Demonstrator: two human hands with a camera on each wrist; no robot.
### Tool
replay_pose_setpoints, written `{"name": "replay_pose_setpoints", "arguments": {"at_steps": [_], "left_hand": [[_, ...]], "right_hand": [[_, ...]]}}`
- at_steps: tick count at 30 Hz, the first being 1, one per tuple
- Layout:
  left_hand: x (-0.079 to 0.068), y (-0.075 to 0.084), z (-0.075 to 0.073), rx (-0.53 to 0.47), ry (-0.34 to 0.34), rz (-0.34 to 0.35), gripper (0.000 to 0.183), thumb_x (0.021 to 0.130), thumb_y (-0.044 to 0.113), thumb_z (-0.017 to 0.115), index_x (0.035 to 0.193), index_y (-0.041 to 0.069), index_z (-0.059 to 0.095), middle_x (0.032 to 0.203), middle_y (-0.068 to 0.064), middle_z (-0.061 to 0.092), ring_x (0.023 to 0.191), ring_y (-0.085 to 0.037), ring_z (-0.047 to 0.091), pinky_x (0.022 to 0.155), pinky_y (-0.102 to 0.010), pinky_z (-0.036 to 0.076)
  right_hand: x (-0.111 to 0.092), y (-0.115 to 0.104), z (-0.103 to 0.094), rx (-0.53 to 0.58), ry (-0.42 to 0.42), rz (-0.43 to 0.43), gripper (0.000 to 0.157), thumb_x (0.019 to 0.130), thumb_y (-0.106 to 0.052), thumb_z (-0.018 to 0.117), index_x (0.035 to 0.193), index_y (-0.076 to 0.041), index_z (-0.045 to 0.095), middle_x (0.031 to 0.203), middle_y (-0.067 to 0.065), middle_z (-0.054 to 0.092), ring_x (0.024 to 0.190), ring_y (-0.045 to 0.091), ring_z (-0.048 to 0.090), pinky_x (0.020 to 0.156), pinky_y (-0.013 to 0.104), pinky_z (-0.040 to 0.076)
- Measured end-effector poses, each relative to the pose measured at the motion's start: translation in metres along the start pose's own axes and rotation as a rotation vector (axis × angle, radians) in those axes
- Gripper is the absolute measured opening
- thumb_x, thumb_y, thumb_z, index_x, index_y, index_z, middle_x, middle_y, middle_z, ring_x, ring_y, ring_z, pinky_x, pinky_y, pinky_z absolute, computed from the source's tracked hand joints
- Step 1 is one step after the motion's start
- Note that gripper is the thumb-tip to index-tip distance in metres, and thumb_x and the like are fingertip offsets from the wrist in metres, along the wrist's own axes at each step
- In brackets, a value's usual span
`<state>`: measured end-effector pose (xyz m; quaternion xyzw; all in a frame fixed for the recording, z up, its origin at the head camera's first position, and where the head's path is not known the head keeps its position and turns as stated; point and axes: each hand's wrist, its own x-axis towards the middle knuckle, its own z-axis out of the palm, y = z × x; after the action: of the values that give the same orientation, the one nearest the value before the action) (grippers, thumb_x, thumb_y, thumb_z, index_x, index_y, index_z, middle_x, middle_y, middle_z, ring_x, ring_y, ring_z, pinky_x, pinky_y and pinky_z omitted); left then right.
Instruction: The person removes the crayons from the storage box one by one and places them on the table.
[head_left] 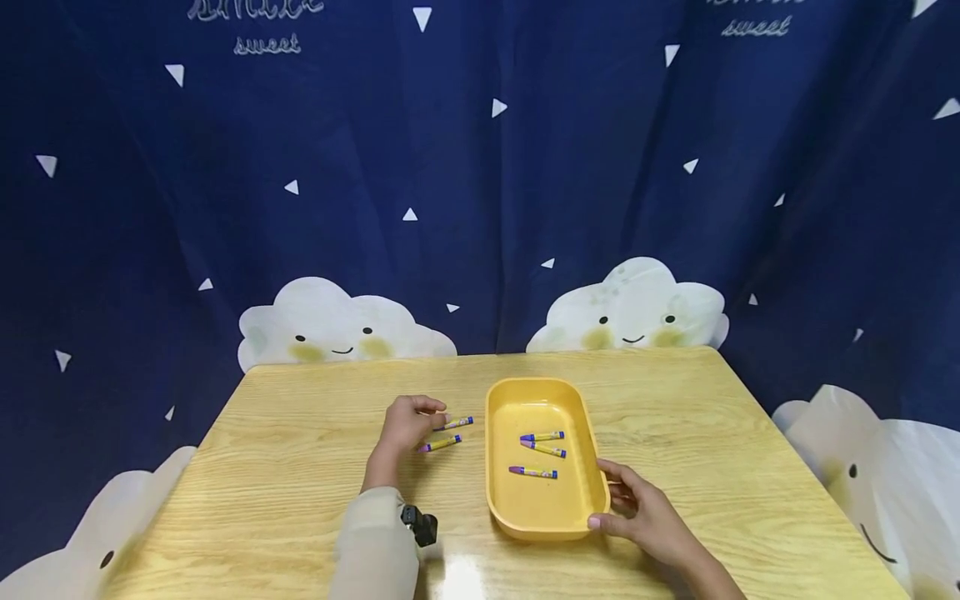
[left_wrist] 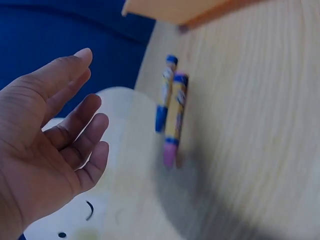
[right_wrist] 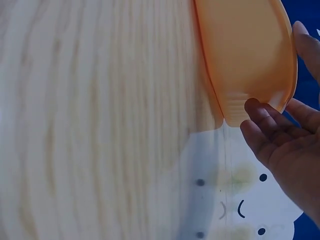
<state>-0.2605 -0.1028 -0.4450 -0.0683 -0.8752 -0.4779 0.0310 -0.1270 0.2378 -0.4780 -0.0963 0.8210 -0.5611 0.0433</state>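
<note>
My left hand [head_left: 408, 425] hovers over two crayons on the table, with nothing in its fingers. The nearer crayon [left_wrist: 176, 107] has a pinkish-purple tip and a yellow wrapper; the farther crayon [left_wrist: 166, 90] has a blue tip and lies close beside it. To their right stands a yellow plastic tray [head_left: 547, 507]. Inside it lie three crayons: one with a blue tip [head_left: 543, 436], a light purple one [head_left: 544, 450] and a darker purple one [head_left: 534, 472]. My right hand [head_left: 647, 515] rests at the tray's right front corner, thumb and fingertips spread along the rim.
The wooden table [head_left: 300, 467] has its back edge against a dark blue curtain [head_left: 480, 167] printed with white triangles and smiling clouds. A small black device [head_left: 418, 525] is worn at my left wrist.
</note>
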Motion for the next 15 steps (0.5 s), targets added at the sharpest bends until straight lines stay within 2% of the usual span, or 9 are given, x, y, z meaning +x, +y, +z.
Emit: {"name": "replay_pose_setpoints", "arguments": {"at_steps": [8,15], "left_hand": [[0.005,0.023,0.011,-0.141,-0.086,0.03,0.017,0.069,0.013,0.071,0.086,0.009,0.068,0.082,-0.002,0.06,0.074,-0.016,0.055,0.061,-0.027,0.045],[0.006,0.045,0.025,-0.182,-0.135,0.058,0.02,0.07,0.012,0.071,0.088,0.006,0.067,0.084,-0.005,0.06,0.07,-0.016,0.054,0.06,-0.028,0.045]], "right_hand": [[0.002,0.0,0.0,0.008,-0.011,-0.005,0.077,0.064,-0.018,0.076,0.128,-0.006,0.035,0.115,0.016,0.048,0.098,0.029,0.05,0.08,0.029,0.041],[0.001,0.0,0.0,0.009,-0.005,0.006,0.078,0.064,-0.016,0.075,0.129,-0.006,0.035,0.116,0.015,0.047,0.098,0.027,0.05,0.08,0.032,0.041]]}}
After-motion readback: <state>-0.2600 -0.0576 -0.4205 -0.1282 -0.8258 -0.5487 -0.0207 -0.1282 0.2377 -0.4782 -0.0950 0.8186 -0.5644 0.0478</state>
